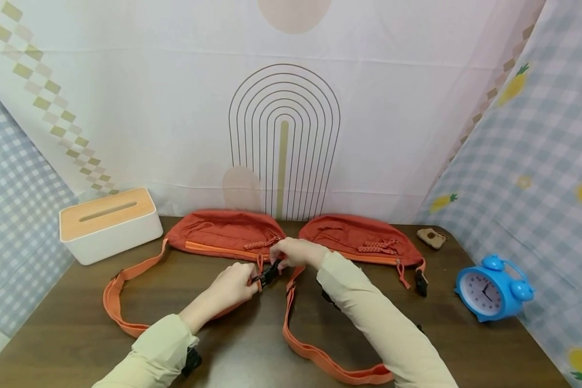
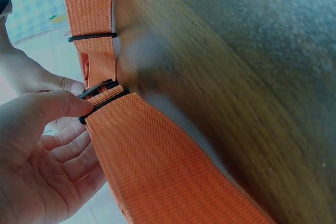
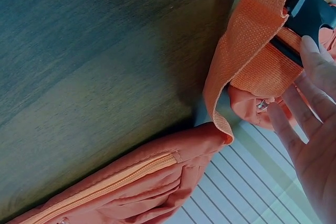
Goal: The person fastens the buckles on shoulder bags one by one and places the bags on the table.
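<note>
Two rust-red waist bags lie side by side at the back of the table, the left bag [image 1: 228,229] and the right bag [image 1: 359,237]. In front of the left bag, a black plastic buckle [image 1: 270,273] on orange webbing is between both hands. My left hand [image 1: 233,283] pinches the buckle's webbing end, thumb on the black bar at the strap [image 2: 163,156] in the left wrist view. My right hand [image 1: 296,252] grips the buckle's other end from above; the right wrist view shows its thumb against the black buckle. The left bag's strap loops round to my left hand.
The right bag's strap [image 1: 315,355] curves forward under my right forearm, and a black buckle end [image 1: 421,283] hangs at its right side. A white tissue box [image 1: 116,231] with wooden lid stands back left. A blue alarm clock [image 1: 487,291] and small beige object [image 1: 431,237] are at right.
</note>
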Available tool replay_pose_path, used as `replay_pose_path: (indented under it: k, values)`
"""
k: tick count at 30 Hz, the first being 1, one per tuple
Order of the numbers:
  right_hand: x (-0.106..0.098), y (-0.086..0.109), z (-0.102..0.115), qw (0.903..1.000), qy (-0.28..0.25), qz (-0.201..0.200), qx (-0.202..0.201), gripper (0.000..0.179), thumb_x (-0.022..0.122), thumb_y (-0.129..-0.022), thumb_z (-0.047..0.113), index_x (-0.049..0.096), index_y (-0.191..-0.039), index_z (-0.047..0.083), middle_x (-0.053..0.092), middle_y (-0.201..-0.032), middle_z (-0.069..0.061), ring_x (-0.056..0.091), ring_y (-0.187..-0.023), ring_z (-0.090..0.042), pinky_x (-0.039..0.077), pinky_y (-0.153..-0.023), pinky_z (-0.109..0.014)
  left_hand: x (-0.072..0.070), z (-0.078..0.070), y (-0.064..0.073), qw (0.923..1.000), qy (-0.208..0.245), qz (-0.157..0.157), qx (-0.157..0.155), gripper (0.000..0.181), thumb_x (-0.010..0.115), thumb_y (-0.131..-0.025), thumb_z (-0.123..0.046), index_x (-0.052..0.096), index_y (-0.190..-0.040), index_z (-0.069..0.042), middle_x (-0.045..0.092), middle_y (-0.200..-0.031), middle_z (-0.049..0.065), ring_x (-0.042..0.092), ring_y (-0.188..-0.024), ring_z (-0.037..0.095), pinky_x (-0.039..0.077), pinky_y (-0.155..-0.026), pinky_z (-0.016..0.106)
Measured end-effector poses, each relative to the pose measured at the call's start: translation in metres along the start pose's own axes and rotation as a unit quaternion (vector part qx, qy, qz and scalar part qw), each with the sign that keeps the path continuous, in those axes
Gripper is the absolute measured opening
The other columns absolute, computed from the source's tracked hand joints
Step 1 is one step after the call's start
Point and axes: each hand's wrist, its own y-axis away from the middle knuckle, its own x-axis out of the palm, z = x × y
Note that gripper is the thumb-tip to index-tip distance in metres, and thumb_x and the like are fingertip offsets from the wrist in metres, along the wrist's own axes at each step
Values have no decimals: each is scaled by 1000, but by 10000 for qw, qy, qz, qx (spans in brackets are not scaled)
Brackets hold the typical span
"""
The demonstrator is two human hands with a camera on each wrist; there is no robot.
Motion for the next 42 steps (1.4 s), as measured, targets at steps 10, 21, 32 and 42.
replay_pose_path:
  k: [10,21,32,42]
  values:
    - [0,1,0,10000,45,27,-1,6,64,-84,14,61,-88,18,67,-90,6,60,-90,-11,44,-71,-27,2,-2,-1,9999,11,-97,-46,14,63,-80,-8,57,-67,-11,40,-50,-6,36,-47,8,27,-46,22]
    - [-3,1,-2,10000,31,25,66,5,64,-84,15,61,-88,18,67,-86,6,58,-84,-9,41,-69,-25,1,-3,-1,9994,259,-155,-170,14,60,-86,-10,64,-74,-14,57,-59,-4,42,-47,7,33,-46,22]
    - [3,4,-6,9997,-166,-154,-78,5,63,-85,16,60,-88,18,67,-85,5,58,-82,-7,41,-69,-24,7,-4,0,9986,174,-465,-195,11,63,-85,-10,61,-74,-13,60,-67,-2,46,-51,9,36,-50,24]
    - [0,5,-10,9986,-326,-327,-272,9,63,-84,14,62,-93,14,67,-93,0,60,-90,-13,45,-74,-27,7,-5,-4,9968,106,-767,-212,14,64,-84,-10,62,-71,-15,64,-71,-3,54,-58,10,42,-56,26]
